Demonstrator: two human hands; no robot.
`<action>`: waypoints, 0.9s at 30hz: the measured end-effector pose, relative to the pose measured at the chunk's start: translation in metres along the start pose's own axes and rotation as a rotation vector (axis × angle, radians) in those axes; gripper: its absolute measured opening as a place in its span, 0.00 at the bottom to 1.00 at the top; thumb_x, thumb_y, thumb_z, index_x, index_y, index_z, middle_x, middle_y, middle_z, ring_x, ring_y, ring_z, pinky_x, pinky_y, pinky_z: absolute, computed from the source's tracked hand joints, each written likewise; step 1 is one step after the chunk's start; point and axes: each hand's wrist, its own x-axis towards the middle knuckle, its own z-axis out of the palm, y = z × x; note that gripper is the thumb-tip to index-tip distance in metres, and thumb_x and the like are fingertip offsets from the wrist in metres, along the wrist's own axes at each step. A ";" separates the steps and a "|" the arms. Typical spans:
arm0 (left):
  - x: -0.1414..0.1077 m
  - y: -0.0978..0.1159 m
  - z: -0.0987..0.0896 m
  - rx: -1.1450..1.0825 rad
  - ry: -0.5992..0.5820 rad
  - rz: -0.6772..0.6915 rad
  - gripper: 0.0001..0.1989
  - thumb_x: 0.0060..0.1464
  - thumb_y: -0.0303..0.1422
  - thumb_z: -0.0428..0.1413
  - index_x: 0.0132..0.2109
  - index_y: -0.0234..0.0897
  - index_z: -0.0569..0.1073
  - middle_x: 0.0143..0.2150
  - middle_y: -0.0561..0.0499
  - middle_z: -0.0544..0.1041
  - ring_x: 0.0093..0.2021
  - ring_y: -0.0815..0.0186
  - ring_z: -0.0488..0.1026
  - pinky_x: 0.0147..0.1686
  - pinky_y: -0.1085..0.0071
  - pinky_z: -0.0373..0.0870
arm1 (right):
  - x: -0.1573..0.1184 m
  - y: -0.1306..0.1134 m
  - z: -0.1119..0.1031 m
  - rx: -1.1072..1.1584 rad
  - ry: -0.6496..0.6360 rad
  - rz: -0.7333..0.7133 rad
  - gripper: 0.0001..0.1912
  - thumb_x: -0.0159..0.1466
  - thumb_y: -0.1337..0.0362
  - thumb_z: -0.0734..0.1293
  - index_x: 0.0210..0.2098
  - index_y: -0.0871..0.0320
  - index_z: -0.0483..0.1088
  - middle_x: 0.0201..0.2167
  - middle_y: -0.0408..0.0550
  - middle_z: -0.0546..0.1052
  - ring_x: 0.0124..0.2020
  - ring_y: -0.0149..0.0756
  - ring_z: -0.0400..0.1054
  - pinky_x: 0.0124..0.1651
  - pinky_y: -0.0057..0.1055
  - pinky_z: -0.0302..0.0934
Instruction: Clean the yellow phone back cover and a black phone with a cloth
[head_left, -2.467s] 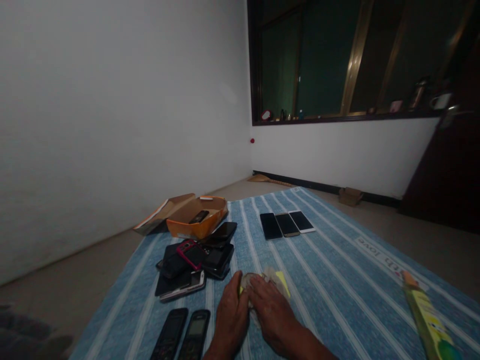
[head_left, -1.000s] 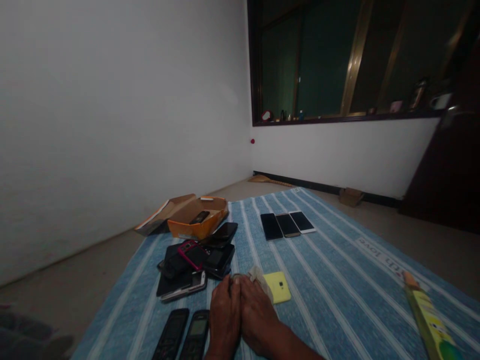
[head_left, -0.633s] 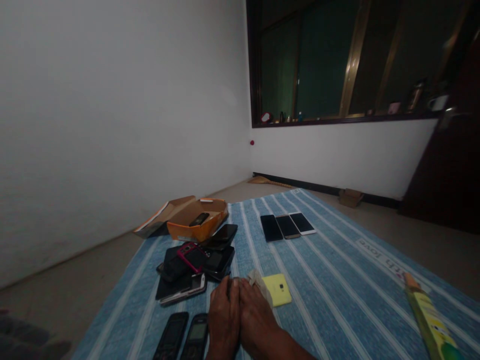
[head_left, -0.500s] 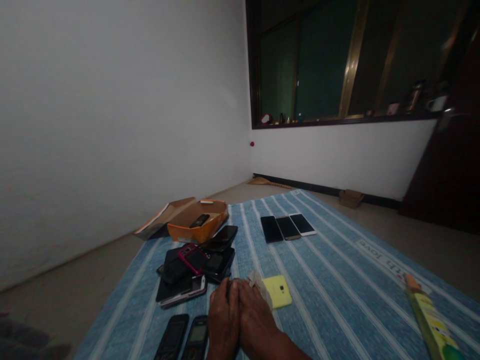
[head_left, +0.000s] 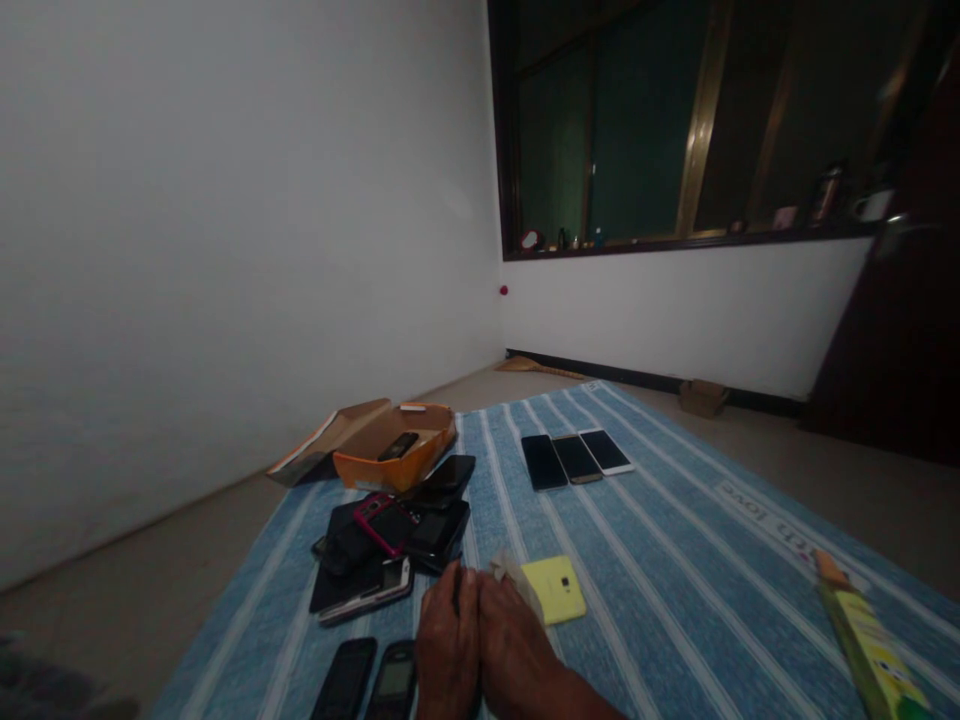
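My left hand (head_left: 448, 640) and my right hand (head_left: 519, 645) are side by side above the striped cloth, both closed with their fingertips curled down and close together. From under my right hand's fingers a crumpled pale grey cloth (head_left: 516, 578) sticks out. What my left fingers hold is hidden behind the hand. Just right of the hands lies a yellow-backed phone (head_left: 559, 590) with its camera side up. On the left are two dark keypad phones (head_left: 345, 678), and beyond them sits a pile of old phones (head_left: 390, 525), one with a pink frame.
An orange open box (head_left: 390, 472) with a phone inside stands behind the pile. Three smartphones (head_left: 576, 458) lie in a row farther back on the blue striped cloth (head_left: 645, 580). A long yellow-green package (head_left: 870, 640) lies at the right edge. A wall rises on the left.
My hands have shifted only slightly and stay closed together, with the grey cloth still at my right hand. The phones around them have not moved.
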 end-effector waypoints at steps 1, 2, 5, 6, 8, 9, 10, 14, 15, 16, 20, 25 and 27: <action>0.000 -0.001 0.000 0.000 -0.002 0.000 0.30 0.50 0.55 0.48 0.46 0.33 0.74 0.48 0.37 0.78 0.52 0.49 0.74 0.58 0.48 0.67 | 0.000 -0.001 0.003 -0.023 0.019 0.035 0.30 0.64 0.74 0.59 0.66 0.65 0.54 0.60 0.59 0.68 0.61 0.44 0.61 0.64 0.44 0.57; 0.000 -0.001 0.000 0.001 -0.005 0.001 0.30 0.50 0.55 0.48 0.46 0.33 0.74 0.48 0.37 0.78 0.52 0.49 0.74 0.58 0.48 0.67 | 0.001 -0.001 0.007 -0.040 0.041 0.051 0.30 0.64 0.74 0.59 0.66 0.64 0.54 0.60 0.58 0.68 0.61 0.45 0.61 0.63 0.45 0.57; 0.001 -0.003 0.000 0.004 -0.001 -0.004 0.30 0.50 0.55 0.48 0.46 0.34 0.74 0.47 0.38 0.78 0.51 0.49 0.75 0.57 0.48 0.67 | 0.000 0.001 0.012 -0.062 0.061 -0.012 0.31 0.65 0.72 0.61 0.66 0.63 0.53 0.58 0.57 0.70 0.60 0.45 0.62 0.63 0.46 0.58; 0.001 -0.003 0.000 0.004 0.005 -0.005 0.29 0.50 0.55 0.48 0.45 0.35 0.74 0.47 0.38 0.78 0.51 0.49 0.75 0.57 0.48 0.67 | -0.002 0.002 0.012 -0.066 0.059 -0.047 0.31 0.65 0.71 0.61 0.66 0.63 0.53 0.57 0.58 0.71 0.60 0.45 0.62 0.62 0.45 0.59; 0.001 -0.004 0.000 0.003 0.011 0.004 0.28 0.50 0.55 0.48 0.45 0.36 0.74 0.47 0.39 0.79 0.51 0.50 0.75 0.57 0.49 0.68 | -0.007 0.005 0.010 -0.083 0.065 -0.116 0.30 0.65 0.70 0.61 0.66 0.64 0.54 0.57 0.59 0.71 0.59 0.44 0.63 0.61 0.43 0.60; 0.001 -0.004 0.000 0.001 0.007 0.015 0.28 0.50 0.55 0.48 0.44 0.36 0.74 0.47 0.39 0.79 0.51 0.50 0.75 0.56 0.49 0.68 | -0.011 0.006 0.008 -0.096 0.070 -0.140 0.30 0.66 0.69 0.61 0.66 0.64 0.53 0.57 0.60 0.71 0.59 0.44 0.63 0.61 0.42 0.61; 0.001 -0.004 0.000 -0.002 0.000 0.030 0.28 0.50 0.54 0.49 0.44 0.36 0.74 0.47 0.39 0.79 0.51 0.50 0.75 0.56 0.50 0.69 | -0.015 0.007 0.006 -0.110 0.072 -0.153 0.30 0.66 0.69 0.60 0.66 0.65 0.53 0.58 0.60 0.70 0.60 0.45 0.63 0.60 0.42 0.62; -0.003 -0.003 0.000 0.001 -0.042 0.087 0.26 0.52 0.53 0.49 0.45 0.37 0.75 0.46 0.41 0.79 0.49 0.52 0.76 0.54 0.52 0.71 | -0.029 0.004 -0.008 -0.099 0.016 -0.127 0.33 0.65 0.69 0.61 0.68 0.61 0.51 0.62 0.57 0.67 0.63 0.45 0.59 0.62 0.41 0.59; -0.004 -0.002 0.000 0.011 -0.060 0.099 0.25 0.53 0.52 0.49 0.46 0.37 0.75 0.46 0.41 0.79 0.49 0.53 0.76 0.54 0.53 0.71 | -0.031 0.003 -0.013 -0.085 0.001 -0.110 0.33 0.64 0.70 0.61 0.68 0.59 0.51 0.62 0.56 0.66 0.64 0.43 0.58 0.63 0.40 0.58; -0.005 -0.002 0.000 0.025 -0.079 0.114 0.25 0.53 0.51 0.49 0.46 0.37 0.75 0.46 0.41 0.79 0.49 0.53 0.76 0.54 0.53 0.71 | -0.033 0.003 -0.019 -0.074 -0.011 -0.090 0.33 0.64 0.71 0.60 0.68 0.58 0.51 0.63 0.55 0.66 0.64 0.42 0.58 0.63 0.39 0.57; -0.007 -0.004 0.002 0.117 -0.149 0.240 0.23 0.56 0.48 0.48 0.47 0.35 0.75 0.46 0.40 0.79 0.49 0.53 0.75 0.53 0.52 0.71 | -0.040 0.013 -0.045 -0.068 -0.056 0.010 0.31 0.64 0.74 0.58 0.66 0.54 0.56 0.64 0.53 0.64 0.65 0.41 0.57 0.63 0.42 0.57; -0.008 -0.012 0.004 0.260 -0.183 0.370 0.22 0.57 0.42 0.48 0.51 0.35 0.73 0.50 0.39 0.78 0.52 0.52 0.75 0.53 0.51 0.72 | -0.056 0.045 -0.074 -0.111 -0.057 0.075 0.31 0.60 0.78 0.57 0.60 0.52 0.65 0.63 0.52 0.66 0.65 0.42 0.58 0.61 0.47 0.59; -0.009 -0.015 0.005 0.299 -0.201 0.397 0.21 0.57 0.41 0.48 0.53 0.35 0.73 0.52 0.39 0.77 0.53 0.52 0.74 0.53 0.51 0.72 | -0.064 0.057 -0.079 -0.138 -0.008 0.143 0.32 0.61 0.78 0.56 0.62 0.52 0.63 0.63 0.52 0.65 0.65 0.42 0.58 0.62 0.48 0.59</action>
